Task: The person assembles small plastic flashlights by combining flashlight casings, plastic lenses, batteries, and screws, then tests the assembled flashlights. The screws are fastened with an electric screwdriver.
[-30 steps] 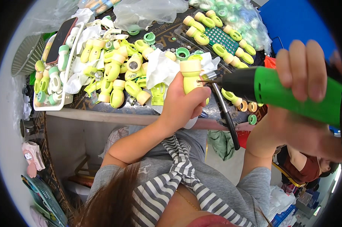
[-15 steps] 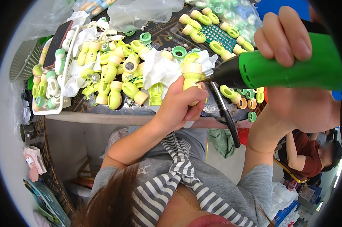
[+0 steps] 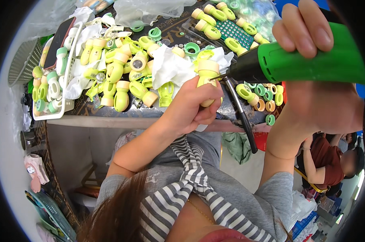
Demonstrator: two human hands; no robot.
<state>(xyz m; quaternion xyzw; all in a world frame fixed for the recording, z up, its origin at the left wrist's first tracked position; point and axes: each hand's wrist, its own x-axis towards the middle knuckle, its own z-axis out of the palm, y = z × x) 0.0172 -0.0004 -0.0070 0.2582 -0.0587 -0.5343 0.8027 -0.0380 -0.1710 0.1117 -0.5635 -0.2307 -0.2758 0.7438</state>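
My left hand (image 3: 192,108) is closed around a small yellow-green toy flashlight (image 3: 208,68) with a cream head, held upright above the table's front edge. From the right, my right hand (image 3: 305,32) grips a green and black electric screwdriver (image 3: 311,58), fingers over its top. The screwdriver's thin bit reaches the side of the flashlight near its neck; whether a screw is under it is too small to tell. A slim tool with a metal shaft and black handle (image 3: 247,131) juts past the table edge, just right of my left hand.
Many similar flashlights and open shells (image 3: 120,66) lie heaped at left. A white basket (image 3: 71,90) holds more, with a phone (image 3: 59,42) on it. White tissue (image 3: 170,66) lies behind my left hand, green rings (image 3: 270,119) to the right. A person in dark red (image 3: 323,161) sits at far right.
The screwdriver's body has risen slightly and tilts more, its bit still at the flashlight. My left hand and the flashlight have barely shifted. The view has moved a little.
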